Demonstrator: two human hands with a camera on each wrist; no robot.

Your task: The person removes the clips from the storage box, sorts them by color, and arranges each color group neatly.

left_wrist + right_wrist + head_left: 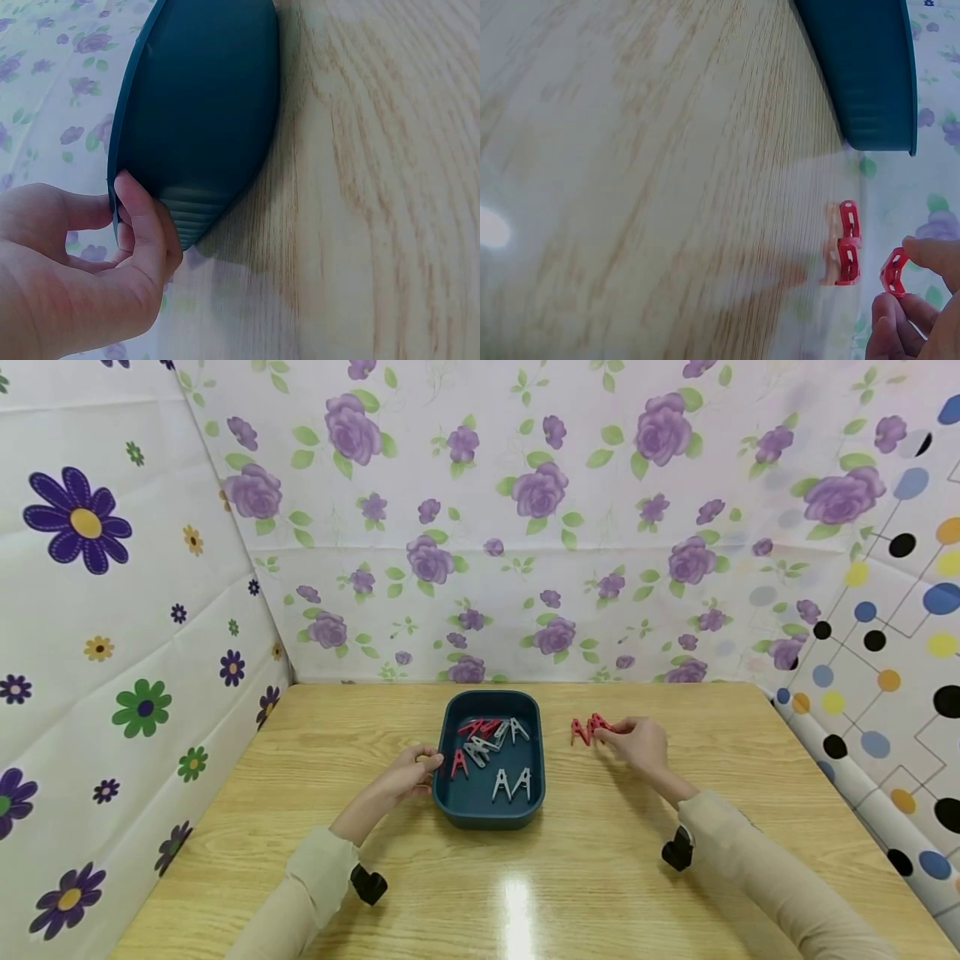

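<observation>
My left hand [411, 770] grips the rim of a dark teal plastic bin [489, 821]. The left wrist view shows its thumb and fingers on either side of the bin's wall [202, 97]. Inside the bin lie several red and grey clothespins, among them a red clothespin [459, 763] and a grey clothespin [502, 785]. To the right of the bin, my right hand [641, 745] pinches a red clothespin [894, 271] between thumb and fingers. Just beside it, two more red clothespins stand on the table, one [850, 219] against the other [847, 262].
The bin stands on a light wood-grain table [315, 735]. A cloth with purple roses [540, 493] hangs behind, a daisy-print cloth [142, 718] at the left, and a dotted cloth [873, 639] at the right.
</observation>
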